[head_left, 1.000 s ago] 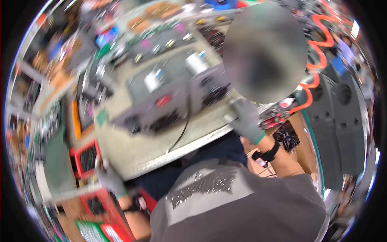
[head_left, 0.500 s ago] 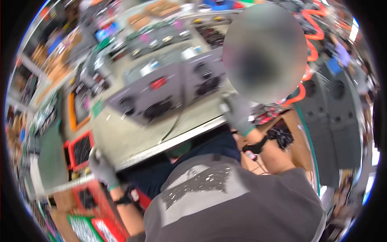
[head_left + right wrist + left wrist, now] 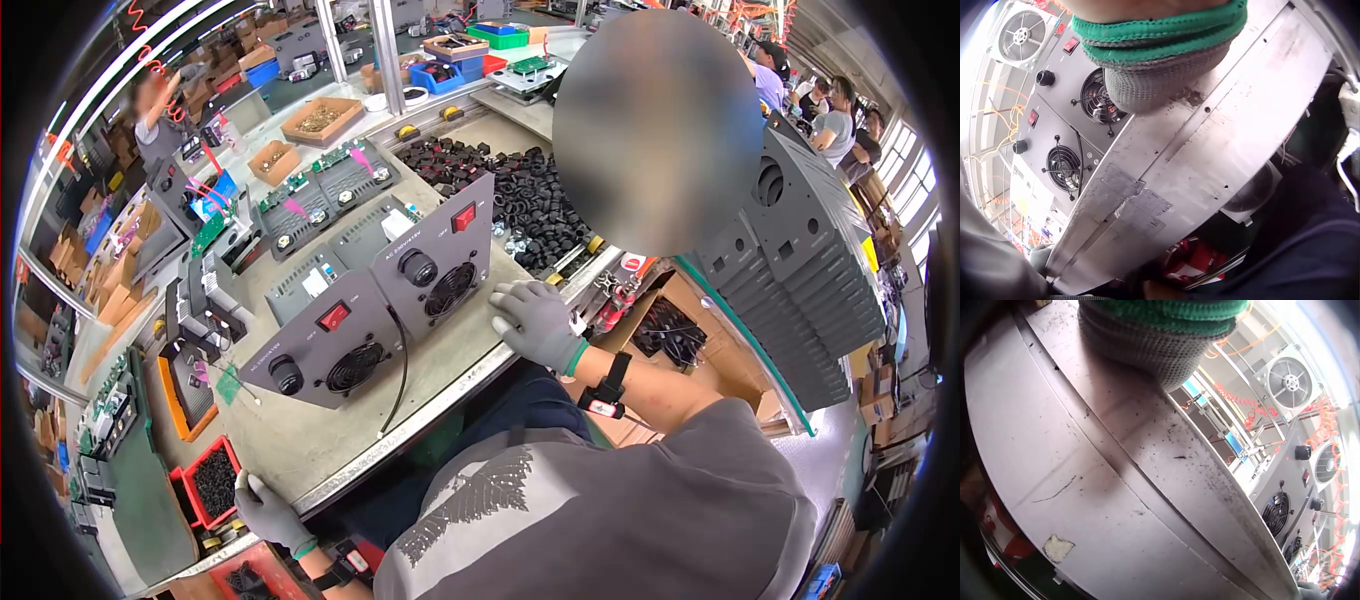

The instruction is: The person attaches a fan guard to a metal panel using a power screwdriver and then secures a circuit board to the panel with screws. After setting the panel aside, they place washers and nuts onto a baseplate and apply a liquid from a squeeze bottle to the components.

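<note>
In the head view my left hand (image 3: 272,515), in a grey glove, rests at the table's front edge beside a red bin (image 3: 237,455) of small black parts. My right hand (image 3: 540,325) lies on the same edge further right, fingers spread and holding nothing. Between and behind them stand two grey units with front panels (image 3: 310,365) (image 3: 478,205), each with a red switch, a black knob and a fan. A black cable hangs onto the table. The wrist views show only each glove's cuff end (image 3: 1147,350) (image 3: 1154,81) against the metal edge (image 3: 1179,169); the fingers are hidden.
Black parts (image 3: 540,190) fill a tray behind the units. Circuit boards (image 3: 335,165) lie at the back; an orange-rimmed tray (image 3: 172,400) is at the left. Stacked dark panels (image 3: 800,270) and a cardboard box (image 3: 720,375) stand right. Several people are in the background.
The head view has shifted and become sharp, showing more of the back of the bench. Both hands stay at the table's edge, and the two units still stand between them.
</note>
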